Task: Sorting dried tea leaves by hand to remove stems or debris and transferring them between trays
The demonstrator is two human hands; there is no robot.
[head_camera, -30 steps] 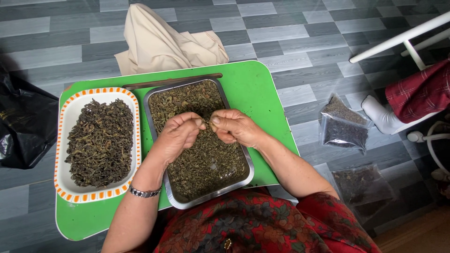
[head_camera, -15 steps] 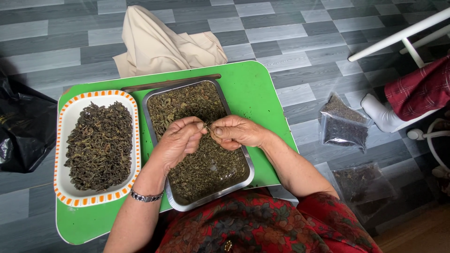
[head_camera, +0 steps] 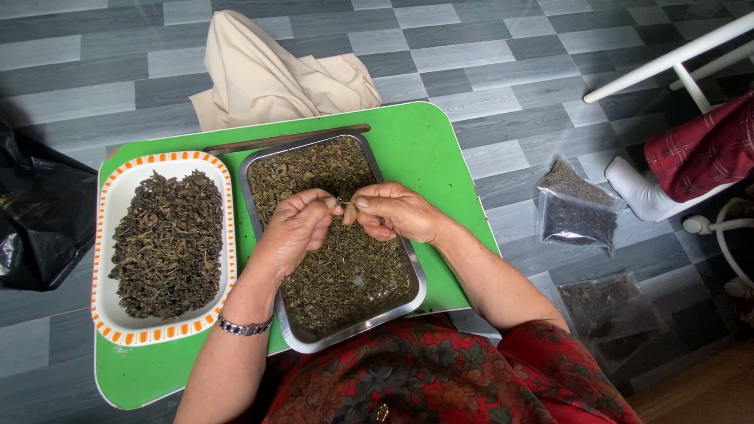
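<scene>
My left hand (head_camera: 294, 228) and my right hand (head_camera: 393, 212) meet over a metal tray (head_camera: 415, 271) filled with dried green tea leaves (head_camera: 345, 275). Fingertips of both hands pinch a small leaf piece (head_camera: 346, 204) between them, just above the pile. A bracelet sits on my left wrist. To the left stands a white dish with an orange patterned rim (head_camera: 106, 235), heaped with darker dried leaves (head_camera: 166, 243). Both containers rest on a low green table (head_camera: 428, 145).
A beige cloth (head_camera: 267, 74) lies on the grey tiled floor behind the table. A black plastic bag (head_camera: 39, 212) sits at the left. Clear bags of dried leaves (head_camera: 577, 208) lie on the floor at right, near another person's leg in a white sock (head_camera: 640, 188) and white chair legs.
Both hands have stayed over the metal tray, their fingers working a small leaf piece; they sit slightly farther from me than a second ago.
</scene>
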